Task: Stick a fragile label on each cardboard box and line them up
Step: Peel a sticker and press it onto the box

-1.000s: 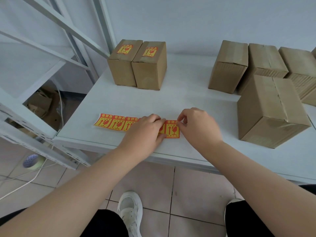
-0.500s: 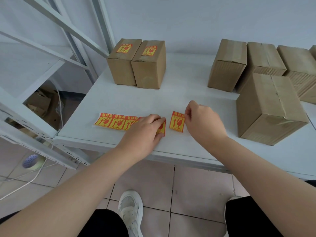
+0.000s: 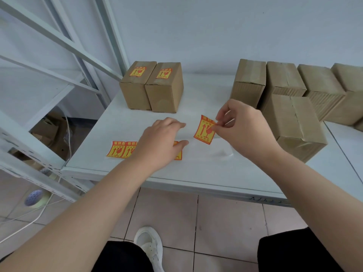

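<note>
White table (image 3: pixel 196 173) stands against a pale wall, with a white metal rack (image 3: pixel 59 42) at its left. At the far left of the table two cardboard boxes stand upright and touching side by side, the left labelled box (image 3: pixel 135 91) and the right labelled box (image 3: pixel 166 93), each with a red and yellow sticker on its top. On the right a row of plain boxes (image 3: pixel 282 79) runs along the far edge, and a nearer plain box (image 3: pixel 296 124) sits just in front of them, its taped top bare.

Near the front edge lies a strip of labels (image 3: pixel 121 149), partly hidden under the left hand (image 3: pixel 161 146), which is palm down over it with fingers stretched forward and thumb out to the side; whether the palm presses the strip I cannot tell. The right hand (image 3: pixel 245 130) is above the table between the strip and the nearer plain box, thumb and forefinger pinching the right edge of a single fragile label (image 3: pixel 204 130), which hangs clear of the table with its printed face toward the camera. The two hands are apart.

Below the table edge show floor tiles (image 3: pixel 216 222), a white shoe (image 3: pixel 150 246) and a roll of tape (image 3: pixel 36 198).
</note>
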